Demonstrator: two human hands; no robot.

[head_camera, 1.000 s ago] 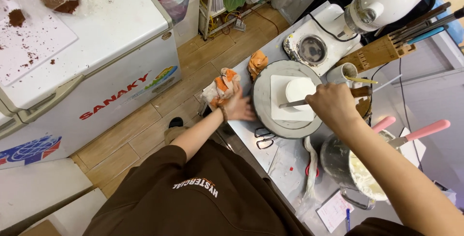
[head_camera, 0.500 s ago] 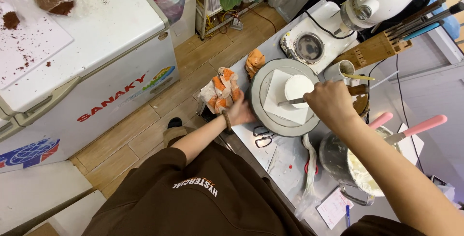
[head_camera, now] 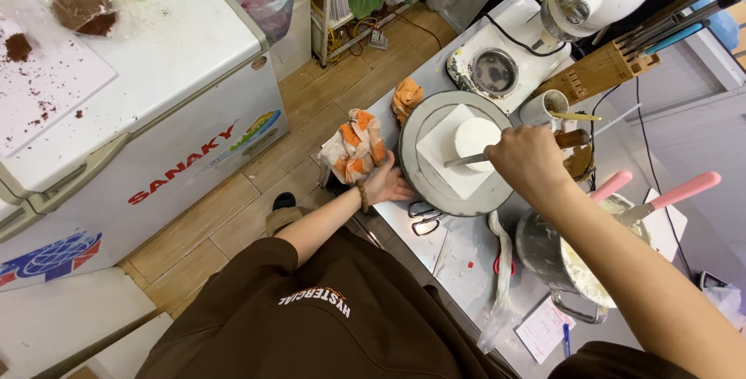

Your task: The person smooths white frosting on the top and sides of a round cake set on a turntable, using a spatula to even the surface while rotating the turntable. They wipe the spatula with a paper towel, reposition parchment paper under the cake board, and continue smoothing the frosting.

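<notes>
On steel counter (head_camera: 466, 247), beside white chest freezer (head_camera: 155, 115): one grey turntable (head_camera: 423, 173) carries one white board and one small white cake (head_camera: 475, 138). Left hand (head_camera: 388, 185) rests at turntable rim, fingers spread. Right hand (head_camera: 530, 163) closes round one spatula (head_camera: 465, 159), blade against cake side. Best practice, judged: steady blade, slow even turn. One icing pot (head_camera: 544, 251), two pink handles.
</notes>
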